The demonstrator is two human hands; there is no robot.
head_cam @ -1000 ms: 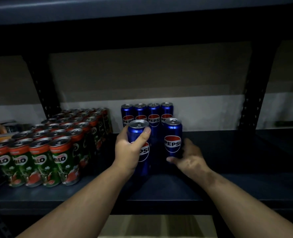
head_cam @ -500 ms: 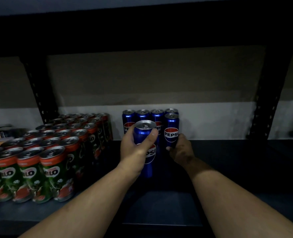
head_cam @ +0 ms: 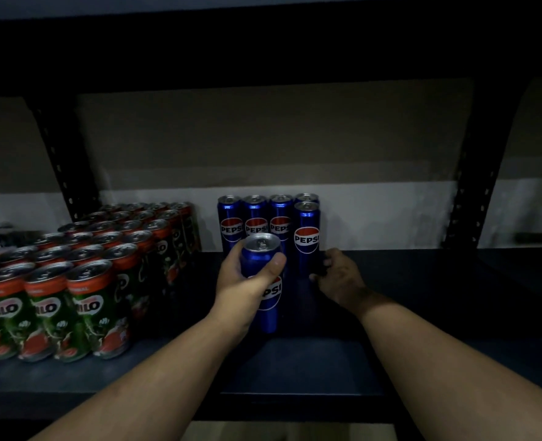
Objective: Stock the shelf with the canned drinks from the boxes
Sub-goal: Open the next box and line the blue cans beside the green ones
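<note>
In the head view, the left hand (head_cam: 247, 278) is gripping a tall, slim blue aluminium Pepsi can (head_cam: 264, 281) near its top, with the thumb curling across the front below the silver lid and the fingers wrapping round the far side. This held can is standing upright over the dark blue metal shelf board (head_cam: 295, 364), in front of the others; whether its base is touching the board cannot be told.

The right hand (head_cam: 339, 278) is resting low on the shelf, just right of a second upright blue Pepsi can (head_cam: 306, 240). Its fingers are curling towards the foot of that can, but the gloom is hiding whether they are pinching it or only lying beside it.

Behind, a row of matching blue Pepsi cans (head_cam: 255, 218) is standing against the pale back wall (head_cam: 374, 214), labels facing forward. The second can is sitting directly in front of the rightmost one of that row.

To the left, a dense block of green and red Milo cans (head_cam: 82, 281) is filling the shelf from front to back. Black perforated steel uprights (head_cam: 63, 160) are framing the bay on both sides.
</note>
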